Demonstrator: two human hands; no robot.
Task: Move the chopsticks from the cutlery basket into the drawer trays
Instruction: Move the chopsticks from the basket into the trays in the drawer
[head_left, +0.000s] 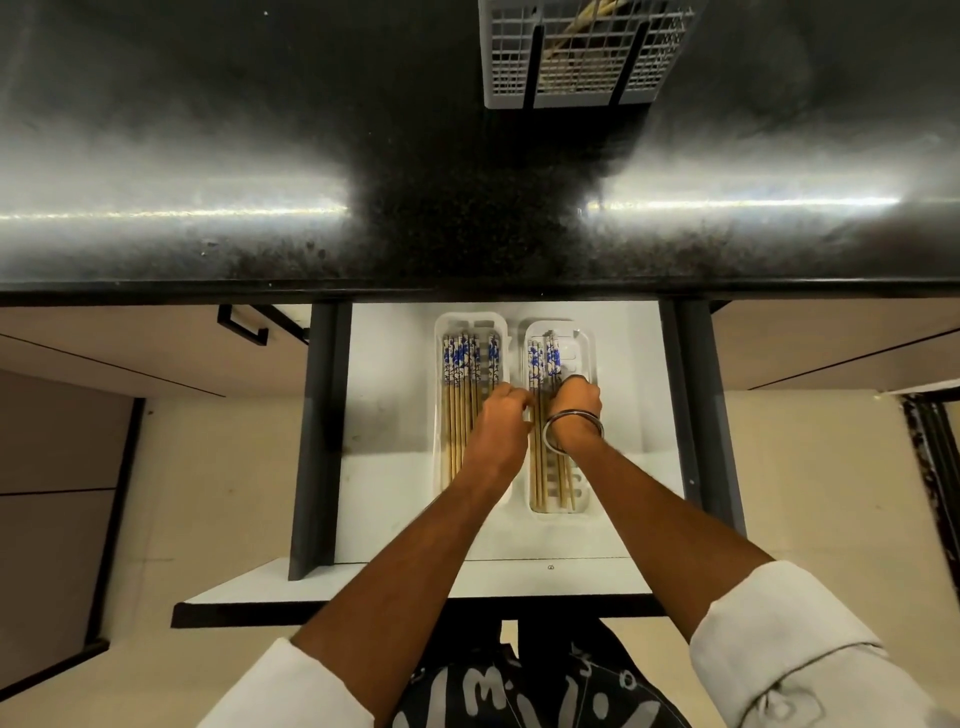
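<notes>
White plastic trays lie side by side in the open drawer (395, 467), both holding chopsticks with blue-patterned tops. Over the left tray (447, 332) the left hand (501, 421) curls its fingers; its grip is unclear. Over the right tray (584, 343) the right hand (576, 402) is clenched on chopsticks (543, 364). A grey cutlery basket (582, 57) stands at the dark surface's (260, 156) far edge.

Overhead light streaks glare across the dark countertop (208, 156) (edges bowed by the wide lens), drawer (389, 364) brightly lit
</notes>
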